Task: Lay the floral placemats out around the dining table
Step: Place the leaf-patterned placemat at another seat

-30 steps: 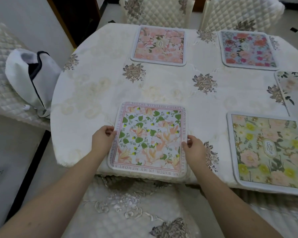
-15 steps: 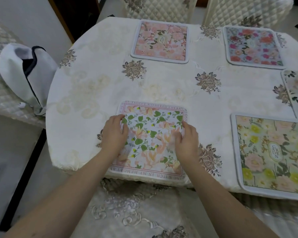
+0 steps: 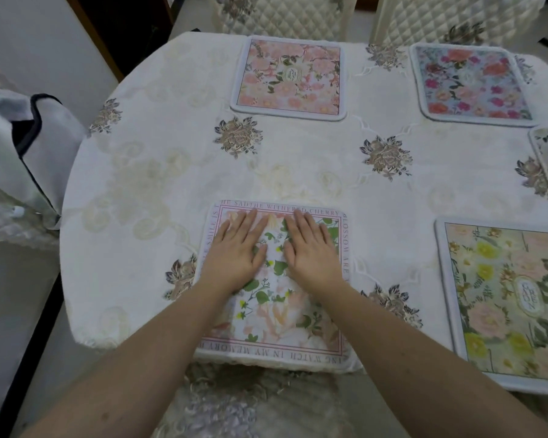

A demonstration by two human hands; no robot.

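A white fabric cover with dark piping [image 3: 29,153] hangs well to the left of the left hand [image 3: 236,251]; that hand lies flat, fingers straight, on the square placemat with green leaves, peach flowers and a lettered pink border [image 3: 276,311] at the near edge of the cream embroidered tablecloth [image 3: 171,172]; the right hand [image 3: 310,249] presses just beside it, equally flat; beyond the hands lies a pink floral placemat [image 3: 290,75]; farther right, a blue one with red blooms [image 3: 470,82]; right of the right hand, a yellow-flowered green placemat [image 3: 506,298].

Soft, even, slightly dim light; faint shadows, no glare. Wide-angle bending at frame edges; overall mildly soft focus.
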